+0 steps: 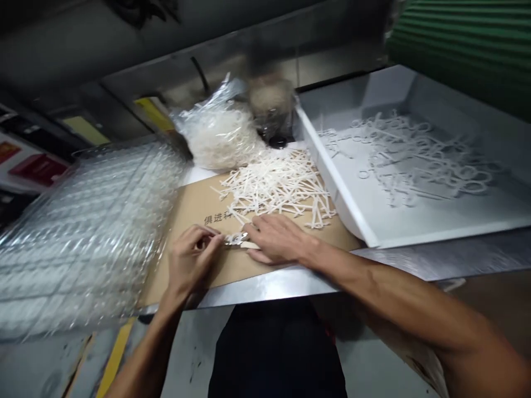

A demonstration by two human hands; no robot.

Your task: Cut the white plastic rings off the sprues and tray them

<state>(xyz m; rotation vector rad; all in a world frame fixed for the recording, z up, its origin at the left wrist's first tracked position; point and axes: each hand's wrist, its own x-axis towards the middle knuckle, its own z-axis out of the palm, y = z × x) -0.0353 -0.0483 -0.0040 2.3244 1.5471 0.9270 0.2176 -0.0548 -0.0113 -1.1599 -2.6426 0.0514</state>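
Low over the cardboard's front part, my left hand (194, 250) is closed, thumb and forefinger pinching the end of a small whitish plastic part (235, 239). From the other side my right hand (276, 237) meets the same part, its fingers closed around a short white plastic piece (249, 245). Whether these two pieces are joined is too small to tell. Just beyond my hands lies a heap of thin white plastic sticks (277, 185), many with small crosswise ends. Dark printed characters show on the cardboard sheet (182, 210) beneath.
At right stands a large grey-white tray (352, 215) with white ringed plastic parts (423, 149). Clear plastic packaging (91, 232) is stacked at left. A clear bag of whitish parts (224, 132) sits behind the heap. The metal table edge (269, 284) runs before me.
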